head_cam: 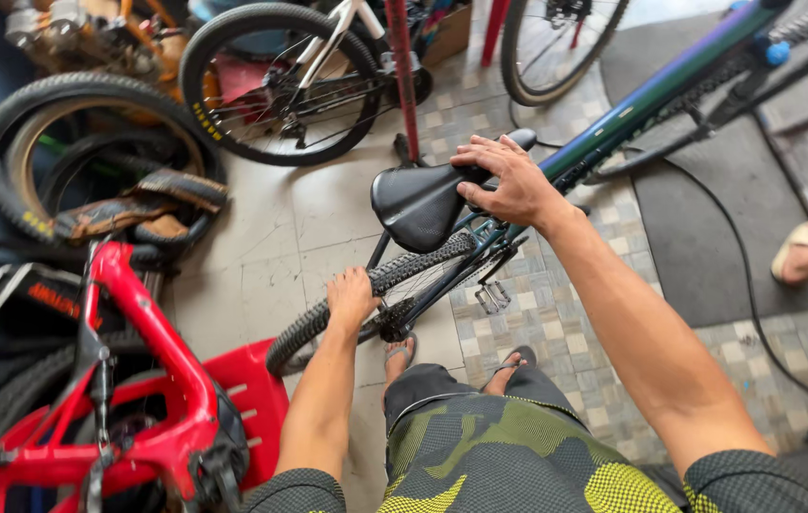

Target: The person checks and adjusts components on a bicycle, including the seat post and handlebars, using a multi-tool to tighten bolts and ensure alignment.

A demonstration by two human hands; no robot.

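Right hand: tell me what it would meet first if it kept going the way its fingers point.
The right hand lies on the black saddle, fingers pointing left along it. Going straight on, it would slide over the saddle's broad rear; beyond that, probably only tiled floor, though depth is unclear.

The tiled floor (281,228) is bare in a strip between the tyre pile (91,161) at the left and the saddle (420,201), wide enough for a hand to pass. The red bicycle frame (138,313) and red stool (257,389) block the lower left. The rear wheel (375,285) and pedal (492,297) crowd the middle. To the right, a black hose (741,256) crosses the dark mat (698,247), and a sandalled foot (807,249) stands at the right edge.
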